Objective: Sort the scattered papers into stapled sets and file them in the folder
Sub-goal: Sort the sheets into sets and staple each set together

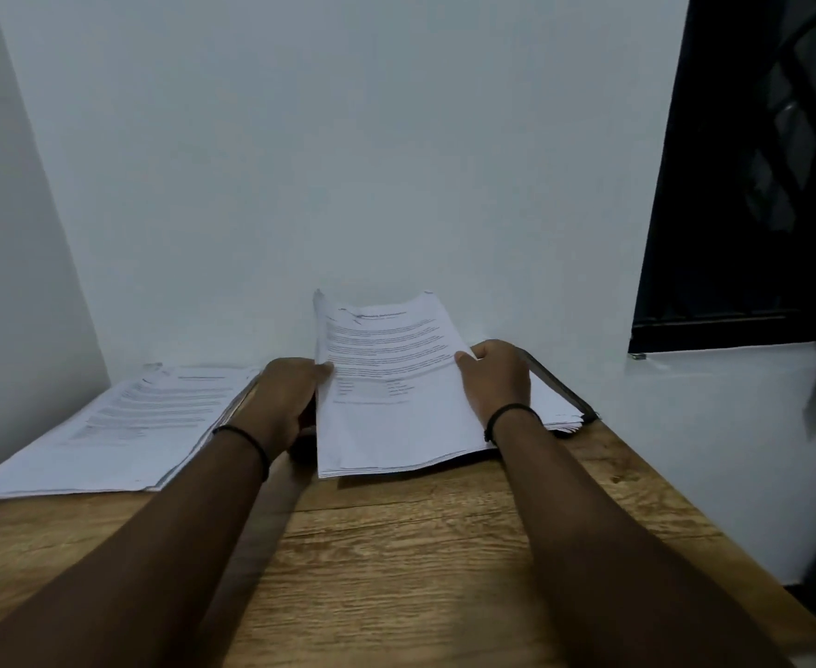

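Left hand (286, 398) and right hand (498, 378) apparently both pinching, forearms outstretched.

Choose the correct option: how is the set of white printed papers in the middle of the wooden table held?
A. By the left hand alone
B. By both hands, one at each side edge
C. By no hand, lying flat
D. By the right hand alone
B: the left hand grips the left edge and the right hand the right edge of the set of white printed papers.

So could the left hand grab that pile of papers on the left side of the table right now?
Probably not yet. The left hand is busy gripping the held sheaf, together with the right hand. The left pile lies close beside it with nothing between, so it could reach once it lets go.
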